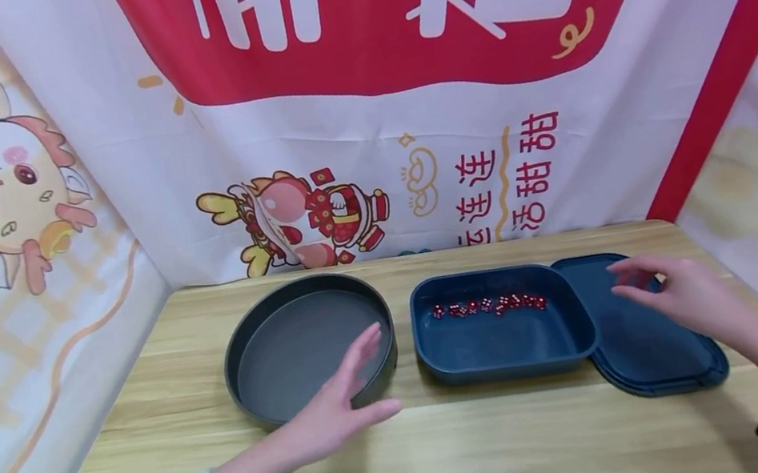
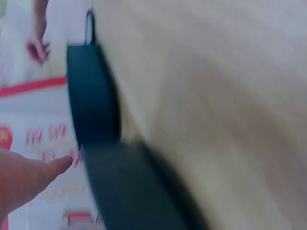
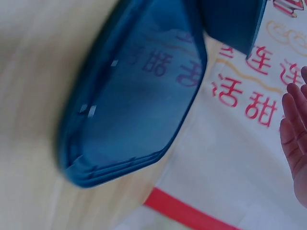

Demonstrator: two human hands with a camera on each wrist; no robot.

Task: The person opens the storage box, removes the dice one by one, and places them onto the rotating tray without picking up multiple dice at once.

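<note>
My left hand hovers over the near right rim of a round dark grey pan, thumb spread from straight fingers, holding nothing. In the left wrist view only part of the left hand shows beside the blurred pan wall. My right hand hangs above a dark blue lid with loosely bent fingers and nothing visible between them. Its fingers appear at the right edge of the right wrist view. Between the hands, a dark blue rectangular container holds several red dice in a row.
All the vessels stand on a light wooden table. The lid lies flat, partly behind and right of the container. A white and red printed cloth hangs along the table's back edge, with more patterned cloth on the left side.
</note>
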